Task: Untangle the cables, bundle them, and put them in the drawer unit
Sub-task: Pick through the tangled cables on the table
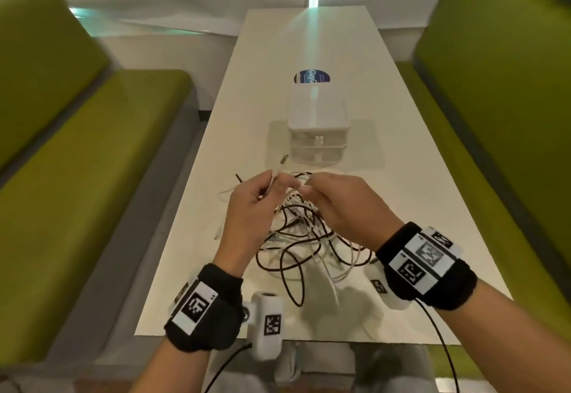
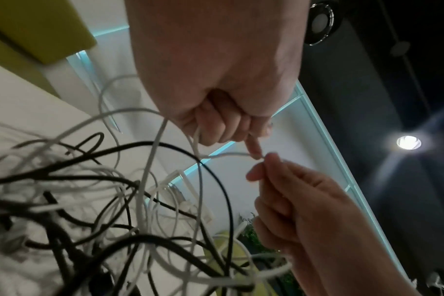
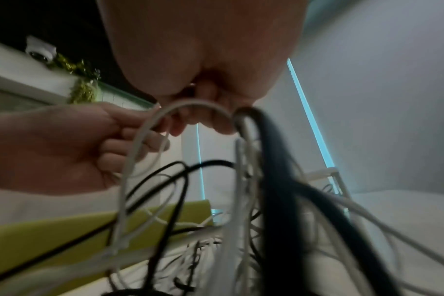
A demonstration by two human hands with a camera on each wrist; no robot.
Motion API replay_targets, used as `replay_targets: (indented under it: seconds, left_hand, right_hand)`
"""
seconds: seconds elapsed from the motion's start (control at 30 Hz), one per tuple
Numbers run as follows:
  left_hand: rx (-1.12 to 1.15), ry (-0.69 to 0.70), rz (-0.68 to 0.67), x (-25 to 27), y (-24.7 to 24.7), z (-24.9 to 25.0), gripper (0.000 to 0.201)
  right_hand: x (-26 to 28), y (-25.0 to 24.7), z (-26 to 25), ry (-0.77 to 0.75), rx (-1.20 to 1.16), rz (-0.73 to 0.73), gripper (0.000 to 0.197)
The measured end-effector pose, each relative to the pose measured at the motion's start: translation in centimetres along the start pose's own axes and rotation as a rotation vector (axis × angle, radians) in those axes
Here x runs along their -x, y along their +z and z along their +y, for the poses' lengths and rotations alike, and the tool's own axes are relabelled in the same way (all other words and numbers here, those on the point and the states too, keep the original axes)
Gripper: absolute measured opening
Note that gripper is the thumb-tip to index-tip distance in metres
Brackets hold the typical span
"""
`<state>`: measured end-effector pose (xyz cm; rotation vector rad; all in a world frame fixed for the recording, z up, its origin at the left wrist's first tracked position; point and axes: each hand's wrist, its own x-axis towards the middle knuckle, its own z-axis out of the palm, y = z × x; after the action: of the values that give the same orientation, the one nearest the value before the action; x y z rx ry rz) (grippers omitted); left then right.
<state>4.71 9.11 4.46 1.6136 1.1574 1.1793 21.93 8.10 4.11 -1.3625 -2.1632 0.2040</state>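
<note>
A tangle of black and white cables (image 1: 304,239) lies on the near part of the white table (image 1: 401,176). Both hands hover just above its far side. My left hand (image 1: 268,185) pinches a white cable (image 1: 281,160) whose plug end sticks up past the fingers. My right hand (image 1: 306,190) pinches the same white cable (image 2: 226,154) a short way along, as the left wrist view shows, with the left hand (image 2: 241,136) above and the right hand (image 2: 264,162) below. In the right wrist view, loops hang under my right hand (image 3: 203,120). The white drawer unit (image 1: 318,126) stands beyond, its drawers closed.
A round blue label (image 1: 312,78) lies behind the drawer unit. Green padded benches (image 1: 77,176) (image 1: 509,99) run along both sides of the table. Dark leads trail from both wrist cameras over the near table edge (image 1: 278,338).
</note>
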Motion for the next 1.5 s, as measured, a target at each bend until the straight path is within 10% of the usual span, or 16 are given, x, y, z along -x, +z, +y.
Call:
replay_targets:
  seconds: [0.1,0.37,0.9,1.2,1.37,1.5]
  left_hand:
    - [0.104,-0.094,-0.079,0.0,0.4,0.3,0.034]
    - [-0.607,0.15,-0.317,-1.4,0.5,0.2,0.043]
    - [0.689,-0.173,0.156,-4.2,-5.4,2.6,0.043]
    - [-0.054,0.065,0.398,-2.1,-4.7,0.2,0.038]
    - [-0.35,0.264,-0.147,-1.1,-0.7,0.8,0.031]
    - [-0.642,0.238,-0.274,-0.6,1.0,-0.3,0.033]
  right_hand:
    - [0.1,-0.3,-0.4,-0.035,-0.051,0.044,0.027]
    - [1.4,0.1,1.4,0.0,0.093,-0.008,0.042]
    - [0.3,-1.1,4.0,0.084,-0.049,0.016,0.044]
    - [0.2,-0.3,2.9,0.18,0.081,-0.118,0.043]
    - [0.2,0.7,1.7,0.058,0.2,-0.163,0.04]
    - [0.5,0.4,1.0,0.01,0.22,-0.145,0.053]
